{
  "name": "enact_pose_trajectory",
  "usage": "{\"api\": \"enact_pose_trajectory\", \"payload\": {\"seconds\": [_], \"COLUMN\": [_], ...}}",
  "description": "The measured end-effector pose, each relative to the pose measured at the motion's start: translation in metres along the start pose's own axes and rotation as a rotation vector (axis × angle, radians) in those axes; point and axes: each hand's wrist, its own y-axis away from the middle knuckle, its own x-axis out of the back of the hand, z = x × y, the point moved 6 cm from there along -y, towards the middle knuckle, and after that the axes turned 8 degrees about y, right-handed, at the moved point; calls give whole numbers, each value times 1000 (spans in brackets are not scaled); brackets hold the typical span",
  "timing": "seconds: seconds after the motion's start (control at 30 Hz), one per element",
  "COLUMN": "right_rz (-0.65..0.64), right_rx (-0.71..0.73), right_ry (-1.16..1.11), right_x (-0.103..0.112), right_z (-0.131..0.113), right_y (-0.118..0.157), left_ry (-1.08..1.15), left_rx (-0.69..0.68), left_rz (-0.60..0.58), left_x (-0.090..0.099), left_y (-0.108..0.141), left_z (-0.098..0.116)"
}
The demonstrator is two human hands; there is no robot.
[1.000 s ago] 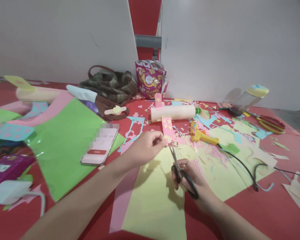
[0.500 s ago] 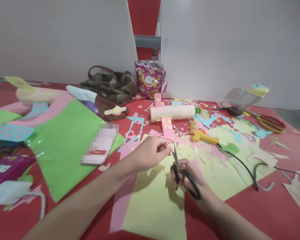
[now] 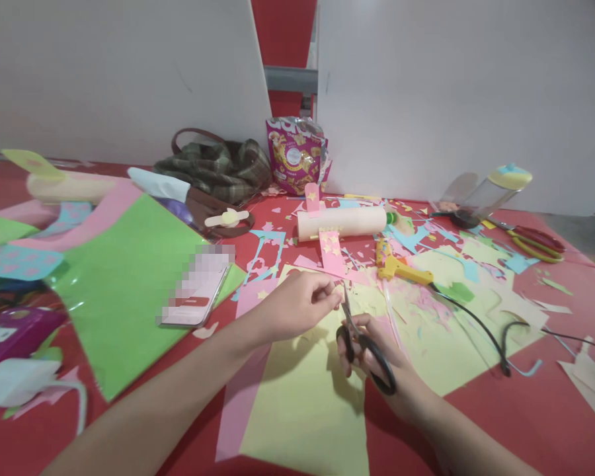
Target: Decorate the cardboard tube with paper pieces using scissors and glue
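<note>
In the head view, your right hand (image 3: 384,357) grips a pair of scissors (image 3: 350,322) by its black handles, the blades pointing away from you, over the yellow sheet (image 3: 302,410). Your left hand (image 3: 300,304) has its fingertips drawn together in a pinch just beside the blade tips; you cannot tell whether a small scrap sits between them. Under the yellow sheet, a pink sheet (image 3: 233,410) shows along its left edge on the red worktop (image 3: 520,410). Beyond your hands lies a pale tube (image 3: 352,223) on its side, with a star-dotted pink strip (image 3: 330,251) at its near side. A yellow glue gun (image 3: 406,270) lies to the right among paper scraps. To your left, a phone (image 3: 198,291) rests on a green sheet (image 3: 119,284); a snack bag (image 3: 297,158) stands behind the tube.
</note>
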Motion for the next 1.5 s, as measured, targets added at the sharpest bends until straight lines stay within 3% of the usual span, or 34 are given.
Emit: {"api": "enact_pose_trajectory", "payload": {"seconds": [0.93,1.5], "right_rz": [-31,-59], "right_rx": [25,-22], "right_ry": [-37,-39], "right_x": [-2,-3], "right_z": [3,6], "right_y": [1,1], "left_ry": [-39,-66], "left_rx": [-44,7], "left_rz": [-52,-68], "left_x": [-2,4], "left_y": [1,-1], "left_z": [2,1]}}
